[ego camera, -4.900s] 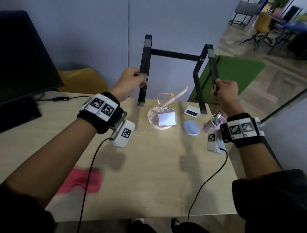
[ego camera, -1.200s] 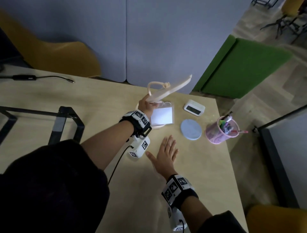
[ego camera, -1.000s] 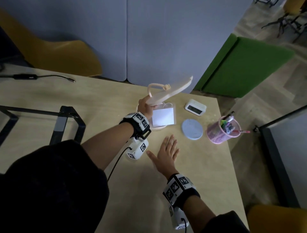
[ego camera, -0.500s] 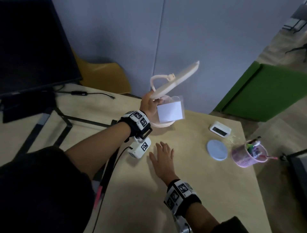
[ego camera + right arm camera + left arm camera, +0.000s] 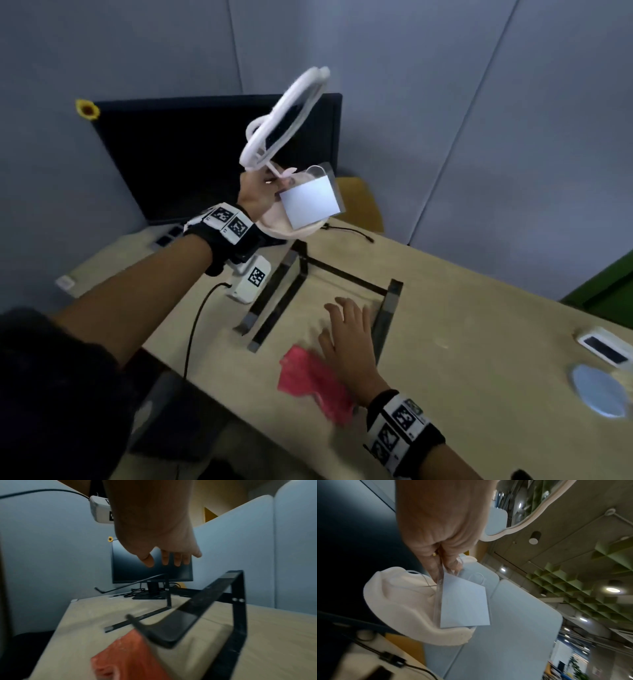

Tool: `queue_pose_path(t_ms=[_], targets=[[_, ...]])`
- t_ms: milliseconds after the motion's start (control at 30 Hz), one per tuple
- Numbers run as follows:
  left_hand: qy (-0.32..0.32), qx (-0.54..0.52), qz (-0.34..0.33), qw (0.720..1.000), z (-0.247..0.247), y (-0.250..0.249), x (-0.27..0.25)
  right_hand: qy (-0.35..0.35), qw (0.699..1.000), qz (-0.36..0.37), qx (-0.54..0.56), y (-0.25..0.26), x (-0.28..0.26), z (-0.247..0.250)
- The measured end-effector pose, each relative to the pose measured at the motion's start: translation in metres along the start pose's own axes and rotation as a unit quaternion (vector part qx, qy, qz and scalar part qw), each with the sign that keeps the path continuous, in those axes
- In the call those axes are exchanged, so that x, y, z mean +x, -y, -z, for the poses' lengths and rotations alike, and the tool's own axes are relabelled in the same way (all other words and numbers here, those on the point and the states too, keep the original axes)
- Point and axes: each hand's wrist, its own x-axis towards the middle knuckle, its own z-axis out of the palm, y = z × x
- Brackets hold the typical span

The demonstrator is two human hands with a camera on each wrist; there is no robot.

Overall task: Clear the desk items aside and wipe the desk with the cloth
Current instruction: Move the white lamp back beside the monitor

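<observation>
The left hand (image 5: 255, 192) is raised well above the pale wooden desk (image 5: 462, 318), its fingers (image 5: 452, 561) curled round the thin neck of a cream-white tabletop mirror with a wavy frame and a shallow dish base (image 5: 284, 116). A clear acrylic card holder with a white card (image 5: 310, 204) rides along against the dish, just below the fingertips. The mirror tilts away above the knuckles, with the dark monitor (image 5: 191, 150) behind it.

To my eye the mirror is light but top-heavy and breakable, and the card holder looks loose and slick, so a hold low on the neck near the dish seems the safest grip.

The right hand (image 5: 349, 337) lies flat and spread, holding nothing; whether it touches the desk, I cannot tell. The crumpled pink cloth (image 5: 313, 382) lies just beside its heel, soft and easy to bunch anywhere. The black metal laptop stand (image 5: 387, 310) rests right by the fingertips, rigid and awkward, best taken at both side bars.
</observation>
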Motion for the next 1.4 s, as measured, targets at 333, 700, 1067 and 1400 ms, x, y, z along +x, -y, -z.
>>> queue_pose_path(t_ms=[333,700,1067,1400], targets=[[-0.1,0.055,0.076,0.991,0.193,0.093,-0.026,0.16,0.985,0.024,-0.057,0.016,-0.021,-0.04],[-0.171,0.038,0.169,0.97,0.238,0.235,-0.053,0.206,0.974,-0.011,-0.097,0.008,-0.028,-0.055],[-0.146,0.033,0.172,0.974,0.231,0.284,-0.039,0.197,0.976,-0.031,-0.085,0.009,-0.028,-0.056],[-0.095,-0.02,0.188,0.977,0.223,0.278,-0.019,0.17,0.98,-0.023,-0.097,0.006,-0.029,-0.063]])
